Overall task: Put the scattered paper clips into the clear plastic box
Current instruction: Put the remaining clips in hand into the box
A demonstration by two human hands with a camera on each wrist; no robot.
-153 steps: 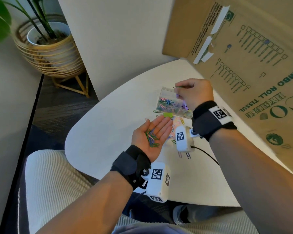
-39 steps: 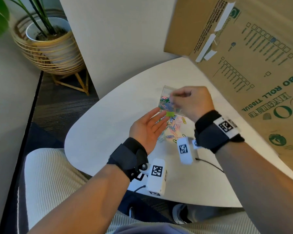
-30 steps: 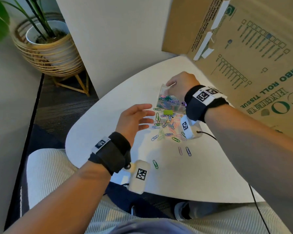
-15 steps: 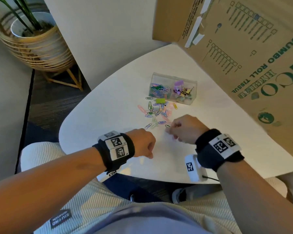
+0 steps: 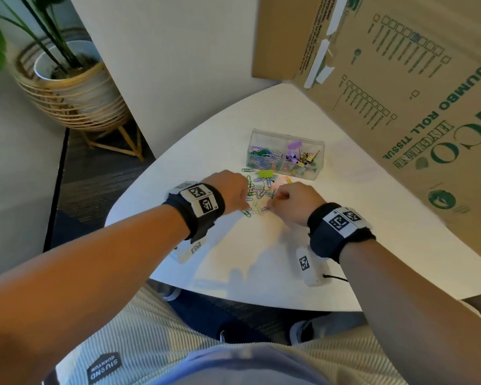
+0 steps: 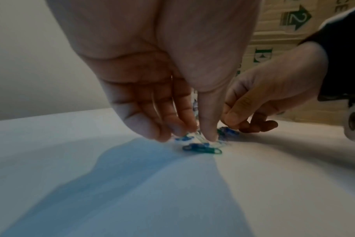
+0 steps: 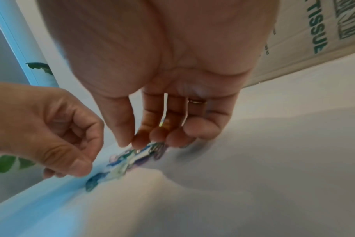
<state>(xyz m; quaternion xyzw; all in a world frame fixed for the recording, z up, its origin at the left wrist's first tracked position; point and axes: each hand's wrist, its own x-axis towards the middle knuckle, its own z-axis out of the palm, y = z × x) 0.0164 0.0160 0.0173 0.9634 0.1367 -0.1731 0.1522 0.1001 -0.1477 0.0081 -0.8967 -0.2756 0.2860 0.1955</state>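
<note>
While both hands work the loose clips [image 5: 257, 194] on the table [image 5: 261, 254], the left hand [image 5: 231, 187] presses curled fingertips [image 6: 208, 136] onto them and the right hand [image 5: 292, 202] pinches at them from the right. The box [image 5: 285, 154] sits just beyond, clips in its left compartment.

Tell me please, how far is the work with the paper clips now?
Partly done. The clear plastic box already holds many clips in its left compartment. In hand: the left hand and the right hand both reach with their fingertips into the scattered paper clips on the white table, gathering them. Left: that whole pile in front of the box, beside a green binder clip.
</note>
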